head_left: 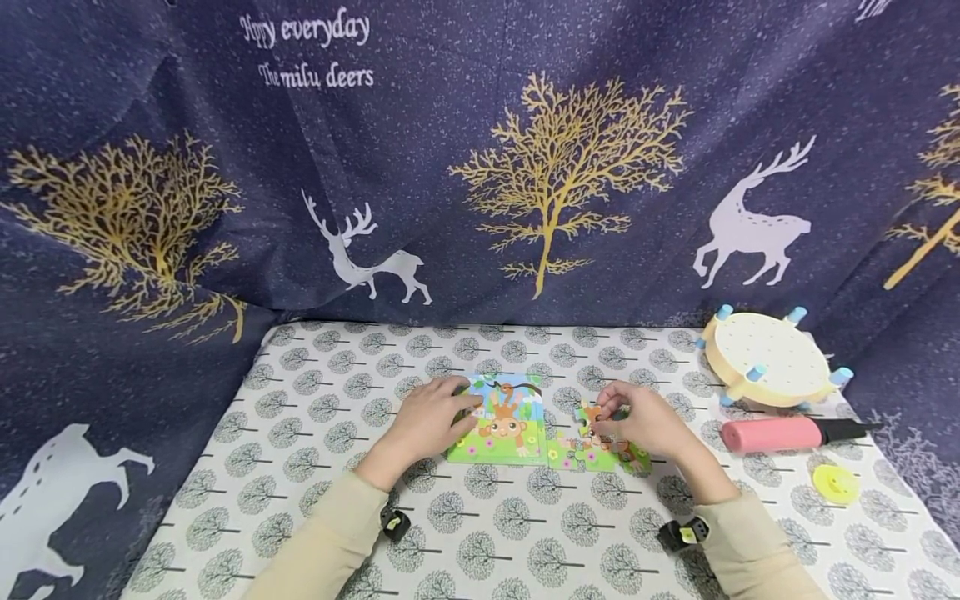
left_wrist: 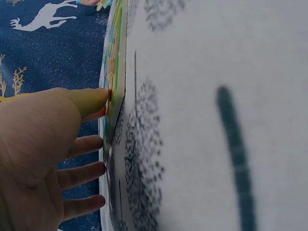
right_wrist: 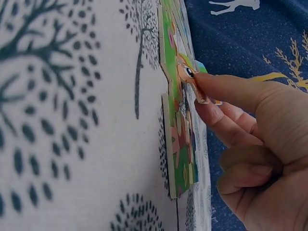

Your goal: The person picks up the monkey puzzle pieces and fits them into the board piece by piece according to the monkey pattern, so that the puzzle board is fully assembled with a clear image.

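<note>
Between the thumb and foremost fingers of the right hand (head_left: pixel 647 419), a small board jigsaw piece printed with an orange animal's eye (right_wrist: pixel 186 71) was pinched at a tilt, its other fingers folded towards the palm. Directly below it were laid flat, green, flower-printed jigsaw pieces (head_left: pixel 600 460); whether they were touched by the tilted piece could not be clearly made out. With a square, green-and-blue monkey jigsaw (head_left: pixel 521 446) taken as the clock's centre, these pieces were placed between three and four o'clock. At nine o'clock, the left hand (head_left: pixel 427 421) was held loosely spread, its thumb rested on the monkey jigsaw, nothing being gripped. Farther out, a round, cream board with blue-tipped pegs (head_left: pixel 772 358) was seen between two and three o'clock, a pink cylinder with a black nozzle (head_left: pixel 772 434) at three, and a yellow plastic disc (head_left: pixel 836 485) just past three.
</note>
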Demonstrator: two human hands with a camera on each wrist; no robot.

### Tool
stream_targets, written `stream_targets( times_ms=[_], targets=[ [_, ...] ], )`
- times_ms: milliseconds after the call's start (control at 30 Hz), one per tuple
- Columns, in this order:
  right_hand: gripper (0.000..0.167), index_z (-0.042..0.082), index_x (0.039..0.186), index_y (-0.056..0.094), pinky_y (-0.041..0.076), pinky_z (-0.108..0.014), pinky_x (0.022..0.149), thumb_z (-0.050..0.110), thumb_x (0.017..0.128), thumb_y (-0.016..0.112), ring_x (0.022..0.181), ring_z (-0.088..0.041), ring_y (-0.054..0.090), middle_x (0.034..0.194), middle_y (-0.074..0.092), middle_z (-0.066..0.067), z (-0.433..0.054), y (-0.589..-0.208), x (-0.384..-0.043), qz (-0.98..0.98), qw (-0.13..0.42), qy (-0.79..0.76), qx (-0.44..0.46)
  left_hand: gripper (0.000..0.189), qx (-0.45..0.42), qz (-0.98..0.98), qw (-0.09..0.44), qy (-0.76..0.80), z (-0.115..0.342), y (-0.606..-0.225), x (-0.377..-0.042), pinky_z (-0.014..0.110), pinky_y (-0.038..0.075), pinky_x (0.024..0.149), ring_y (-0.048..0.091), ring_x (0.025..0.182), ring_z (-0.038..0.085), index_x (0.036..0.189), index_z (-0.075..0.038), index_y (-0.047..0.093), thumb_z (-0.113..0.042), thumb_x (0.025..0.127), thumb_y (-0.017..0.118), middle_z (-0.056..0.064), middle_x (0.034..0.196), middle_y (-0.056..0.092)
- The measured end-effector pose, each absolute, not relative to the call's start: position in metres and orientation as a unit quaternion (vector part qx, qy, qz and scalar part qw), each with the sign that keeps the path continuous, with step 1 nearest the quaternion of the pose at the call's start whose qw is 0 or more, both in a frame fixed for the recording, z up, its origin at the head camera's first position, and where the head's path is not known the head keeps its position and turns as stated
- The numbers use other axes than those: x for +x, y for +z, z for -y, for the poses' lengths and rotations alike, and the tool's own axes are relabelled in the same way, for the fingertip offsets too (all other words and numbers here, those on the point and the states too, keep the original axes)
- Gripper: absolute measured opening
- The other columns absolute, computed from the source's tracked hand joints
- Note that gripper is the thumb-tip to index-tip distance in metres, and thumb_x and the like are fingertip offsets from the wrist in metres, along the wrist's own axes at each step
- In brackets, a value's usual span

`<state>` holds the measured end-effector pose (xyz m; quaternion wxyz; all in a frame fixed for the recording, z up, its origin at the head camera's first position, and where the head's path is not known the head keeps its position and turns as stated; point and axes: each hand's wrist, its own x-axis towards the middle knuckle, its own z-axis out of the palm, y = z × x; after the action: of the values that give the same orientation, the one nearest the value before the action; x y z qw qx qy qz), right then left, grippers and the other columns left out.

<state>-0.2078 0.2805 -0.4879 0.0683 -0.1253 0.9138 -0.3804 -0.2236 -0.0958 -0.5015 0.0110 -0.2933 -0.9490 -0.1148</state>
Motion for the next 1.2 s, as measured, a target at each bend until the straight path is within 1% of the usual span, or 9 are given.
stream_targets(
  times_ms=[133, 233, 367, 467, 667, 733, 867, 1033, 1200],
  targets=[
    [0.024, 0.012, 0.102, 0.069, 0.054, -0.032, 0.073, 0.016, 0.085, 0.086, 0.082, -0.018, 0.064, 0.089, 0.068, 0.003, -0.28, -0.488, -0.208, -0.909, 0.061, -0.393, -0.126, 0.041, -0.292, 0.949, 0.002, -0.122, 0.094, -0.502, -0.226, 0.061, 0.039, 0.114, 0.044, 0.145, 0.033, 0.14, -0.025, 0.067, -0.043, 0.103, 0.063, 0.009, 0.158, 0.048],
    [0.018, 0.013, 0.099, 0.069, 0.053, -0.03, 0.063, 0.02, 0.09, 0.083, 0.075, -0.018, 0.063, 0.088, 0.069, 0.002, -0.279, -0.489, -0.209, -0.906, 0.065, -0.402, -0.119, 0.043, -0.293, 0.949, -0.001, -0.118, 0.093, -0.502, -0.227, 0.061, 0.039, 0.114, 0.042, 0.146, 0.032, 0.142, -0.025, 0.065, -0.044, 0.103, 0.063, 0.008, 0.158, 0.048],
    [0.017, 0.015, 0.096, 0.069, 0.051, -0.03, 0.056, 0.026, 0.093, 0.081, 0.071, -0.019, 0.062, 0.087, 0.07, 0.001, -0.276, -0.489, -0.21, -0.901, 0.061, -0.415, -0.11, 0.05, -0.293, 0.949, -0.009, -0.115, 0.093, -0.502, -0.228, 0.062, 0.038, 0.115, 0.04, 0.147, 0.034, 0.148, -0.024, 0.059, -0.047, 0.104, 0.06, 0.008, 0.16, 0.045],
    [0.015, 0.016, 0.097, 0.071, 0.053, -0.03, 0.059, 0.025, 0.092, 0.081, 0.074, -0.019, 0.065, 0.087, 0.071, 0.002, -0.271, -0.489, -0.211, -0.897, 0.045, -0.426, -0.113, 0.054, -0.292, 0.949, -0.021, -0.117, 0.093, -0.502, -0.228, 0.064, 0.034, 0.116, 0.037, 0.148, 0.038, 0.152, -0.024, 0.055, -0.049, 0.104, 0.058, 0.009, 0.163, 0.04],
    [0.009, 0.016, 0.098, 0.076, 0.054, -0.029, 0.058, 0.02, 0.091, 0.082, 0.074, -0.019, 0.067, 0.085, 0.072, 0.003, -0.252, -0.492, -0.216, -0.886, 0.02, -0.447, -0.123, 0.06, -0.284, 0.951, -0.036, -0.115, 0.094, -0.503, -0.23, 0.068, 0.028, 0.118, 0.03, 0.151, 0.041, 0.154, -0.026, 0.053, -0.056, 0.103, 0.056, 0.007, 0.167, 0.034],
    [0.01, 0.014, 0.099, 0.077, 0.054, -0.029, 0.057, 0.019, 0.091, 0.082, 0.074, -0.02, 0.067, 0.085, 0.073, 0.002, -0.245, -0.493, -0.217, -0.881, 0.025, -0.458, -0.12, 0.061, -0.283, 0.952, -0.037, -0.113, 0.093, -0.504, -0.23, 0.069, 0.028, 0.117, 0.03, 0.152, 0.041, 0.154, -0.026, 0.053, -0.057, 0.102, 0.056, 0.007, 0.167, 0.034],
    [0.014, 0.011, 0.102, 0.077, 0.054, -0.028, 0.058, 0.019, 0.091, 0.081, 0.076, -0.02, 0.068, 0.087, 0.073, 0.0, -0.227, -0.496, -0.221, -0.871, 0.052, -0.478, -0.103, 0.062, -0.279, 0.953, -0.043, -0.11, 0.093, -0.504, -0.23, 0.068, 0.027, 0.118, 0.028, 0.152, 0.04, 0.156, -0.027, 0.051, -0.058, 0.102, 0.056, 0.006, 0.168, 0.032],
    [0.016, 0.01, 0.105, 0.078, 0.052, -0.029, 0.056, 0.019, 0.093, 0.08, 0.073, -0.02, 0.066, 0.088, 0.074, 0.0, -0.205, -0.499, -0.223, -0.866, 0.073, -0.483, -0.103, 0.063, -0.275, 0.954, -0.048, -0.111, 0.092, -0.502, -0.23, 0.069, 0.026, 0.118, 0.027, 0.153, 0.04, 0.157, -0.027, 0.049, -0.058, 0.102, 0.056, 0.006, 0.168, 0.031],
    [0.016, 0.007, 0.106, 0.078, 0.057, -0.031, 0.066, 0.017, 0.093, 0.079, 0.076, -0.018, 0.068, 0.09, 0.075, -0.001, -0.184, -0.502, -0.225, -0.863, 0.074, -0.486, -0.117, 0.062, -0.274, 0.955, -0.042, -0.106, 0.092, -0.5, -0.231, 0.07, 0.029, 0.116, 0.03, 0.151, 0.04, 0.156, -0.027, 0.051, -0.057, 0.102, 0.057, 0.006, 0.167, 0.033]
  ],
)
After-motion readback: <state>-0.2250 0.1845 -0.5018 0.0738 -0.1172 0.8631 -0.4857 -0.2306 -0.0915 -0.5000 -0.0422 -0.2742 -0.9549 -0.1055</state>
